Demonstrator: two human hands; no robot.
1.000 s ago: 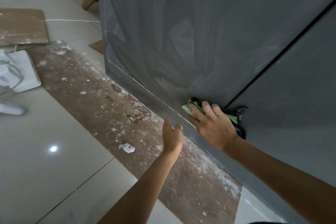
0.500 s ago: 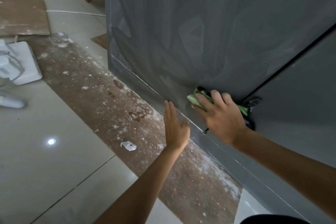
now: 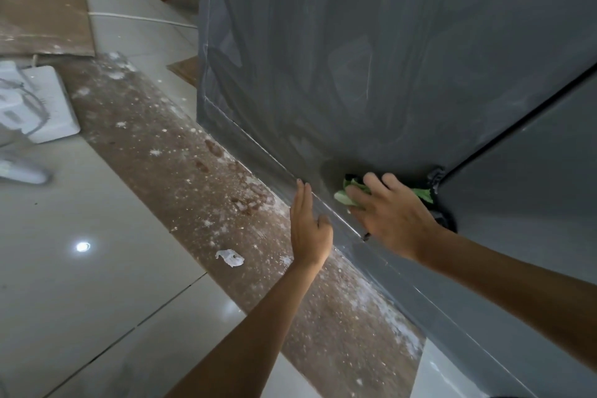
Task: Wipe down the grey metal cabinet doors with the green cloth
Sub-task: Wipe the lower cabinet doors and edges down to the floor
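The right hand (image 3: 394, 216) lies flat on the green cloth (image 3: 347, 194), fingers spread and fairly straight, and presses it on the grey door (image 3: 355, 58) near the door's bottom edge. The cloth is bunched under the fingers. The left hand (image 3: 308, 229) is flat with straight fingers and holds nothing. It touches the strip just under the door, left of the cloth. A paper scrap (image 3: 230, 258) lies on the floor (image 3: 80, 300), left of the door.

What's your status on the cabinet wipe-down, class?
Right hand pressing green cloth low on grey cabinet door. Left hand flat against door's lower edge. Nothing in the way.
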